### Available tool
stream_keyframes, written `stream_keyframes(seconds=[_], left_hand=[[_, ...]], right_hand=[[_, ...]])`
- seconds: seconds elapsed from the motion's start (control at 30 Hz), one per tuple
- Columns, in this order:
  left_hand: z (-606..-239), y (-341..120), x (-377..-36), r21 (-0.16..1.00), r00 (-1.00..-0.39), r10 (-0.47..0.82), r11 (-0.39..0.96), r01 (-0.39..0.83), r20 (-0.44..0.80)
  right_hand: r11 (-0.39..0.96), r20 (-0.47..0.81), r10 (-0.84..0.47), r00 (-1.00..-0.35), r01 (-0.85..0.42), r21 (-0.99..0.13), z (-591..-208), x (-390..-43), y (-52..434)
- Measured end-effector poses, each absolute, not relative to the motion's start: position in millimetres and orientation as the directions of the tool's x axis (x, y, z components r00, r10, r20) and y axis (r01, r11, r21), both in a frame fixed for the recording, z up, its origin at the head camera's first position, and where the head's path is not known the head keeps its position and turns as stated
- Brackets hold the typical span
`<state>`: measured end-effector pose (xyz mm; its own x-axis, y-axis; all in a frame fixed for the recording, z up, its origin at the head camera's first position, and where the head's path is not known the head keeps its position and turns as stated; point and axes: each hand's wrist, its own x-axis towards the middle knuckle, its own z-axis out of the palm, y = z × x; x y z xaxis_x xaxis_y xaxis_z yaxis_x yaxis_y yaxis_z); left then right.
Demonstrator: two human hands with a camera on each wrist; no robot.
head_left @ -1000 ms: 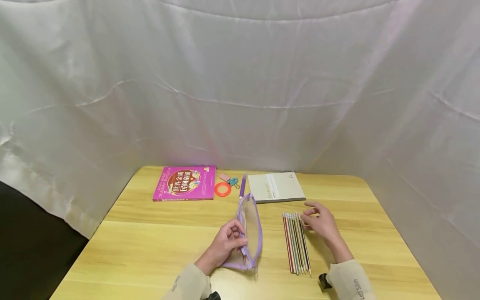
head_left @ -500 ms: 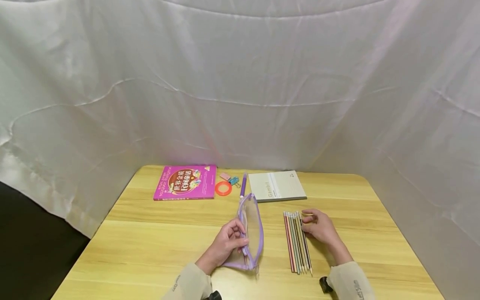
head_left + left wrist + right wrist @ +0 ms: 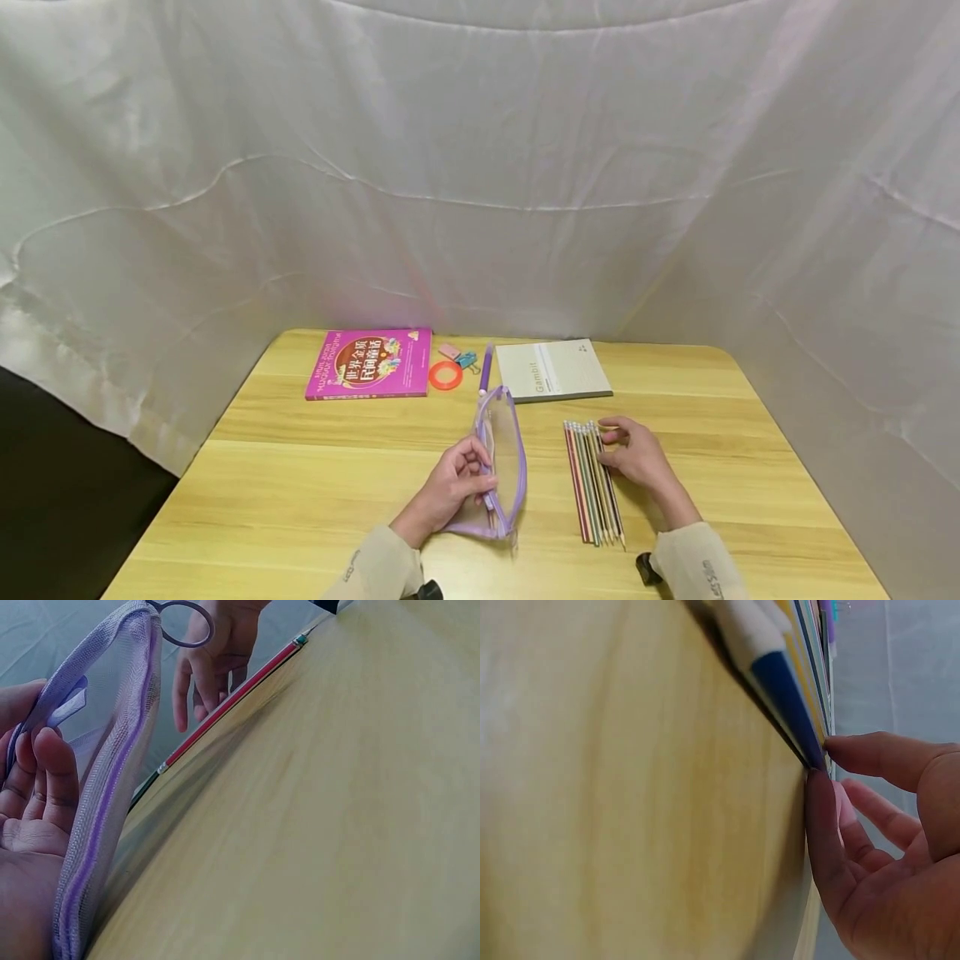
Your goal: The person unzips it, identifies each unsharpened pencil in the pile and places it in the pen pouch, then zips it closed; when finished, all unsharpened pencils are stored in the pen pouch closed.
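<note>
My left hand pinches the near side of a purple-trimmed mesh pencil case, whose zipped mouth gapes open. In the left wrist view, thumb and fingers hold a lilac fabric edge, and a round loop sticks out at the case's end. To the right, a row of striped pencils lies side by side on the table, points toward me. My right hand is at the row's right edge. The right wrist view shows its thumb and forefinger pinching a dark blue pencil, the outermost one.
Along the back lie a pink book, a red tape ring, a pink eraser, teal binder clips, a purple pen and a grey notebook. Grey curtains enclose the wooden table.
My right hand has come down and in to the right edge of the pencil row, its fingers closing at the outermost pencil. The left hand and pencil case have stayed put.
</note>
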<state>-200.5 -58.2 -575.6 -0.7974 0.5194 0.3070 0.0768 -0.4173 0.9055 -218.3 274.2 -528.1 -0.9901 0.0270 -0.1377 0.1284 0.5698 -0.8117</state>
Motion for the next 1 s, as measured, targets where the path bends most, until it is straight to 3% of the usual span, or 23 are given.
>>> stream_keyframes(seconds=[1.0], left_hand=[[-580.2,-58.9,-202.6,0.902,-0.789,0.52,-0.421,0.098,0.328]], right_hand=[[0.713,-0.095,-0.019,-0.995,0.053,-0.699,-524.6,-218.3,271.0]])
